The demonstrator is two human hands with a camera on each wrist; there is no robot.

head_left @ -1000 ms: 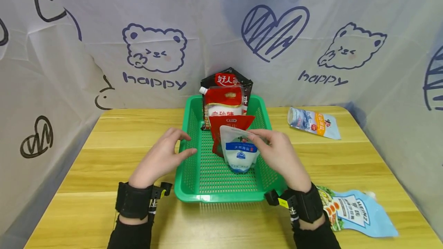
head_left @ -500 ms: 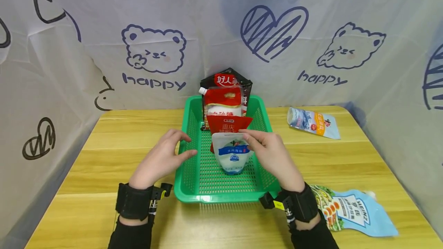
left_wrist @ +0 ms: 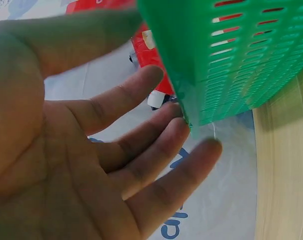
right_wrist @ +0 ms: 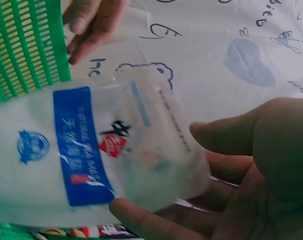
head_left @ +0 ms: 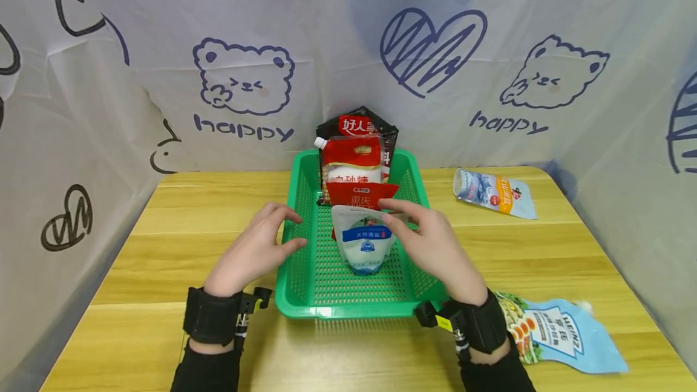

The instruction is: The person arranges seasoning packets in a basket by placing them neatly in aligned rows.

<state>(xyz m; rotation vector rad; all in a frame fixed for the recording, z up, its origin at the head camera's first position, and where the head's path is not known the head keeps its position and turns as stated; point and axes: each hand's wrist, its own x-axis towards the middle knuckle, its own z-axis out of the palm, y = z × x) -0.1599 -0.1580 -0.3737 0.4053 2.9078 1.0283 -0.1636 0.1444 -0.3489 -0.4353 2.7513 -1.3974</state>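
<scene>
A white salt pouch (head_left: 366,241) with a blue band stands upright in the green basket (head_left: 359,310). My right hand (head_left: 435,241) is at the pouch's top right corner, its thumb and fingers spread apart. In the right wrist view the thumb lies by the top edge of the pouch (right_wrist: 36,175), and a fingertip touches its side. My left hand (head_left: 258,244) is at the basket's left rim with its fingers loosely bent, holding nothing. In the left wrist view the fingertips lie beside the basket wall (left_wrist: 191,65). Behind the salt stands a red pouch (head_left: 362,193), its lower part hidden.
Farther back in the basket are a red and white spouted sugar pouch (head_left: 354,156) and a black seasoning bag (head_left: 385,133). On the table's right lie a blue and orange pouch (head_left: 495,192) and a light blue Heinz pouch (head_left: 577,334). A drawn-on cloth (head_left: 337,35) hangs behind.
The salt pouch has shifted left and now stands in front of the red pouch. My right hand moved left with it, and its fingers have since loosened. The left hand has stayed put.
</scene>
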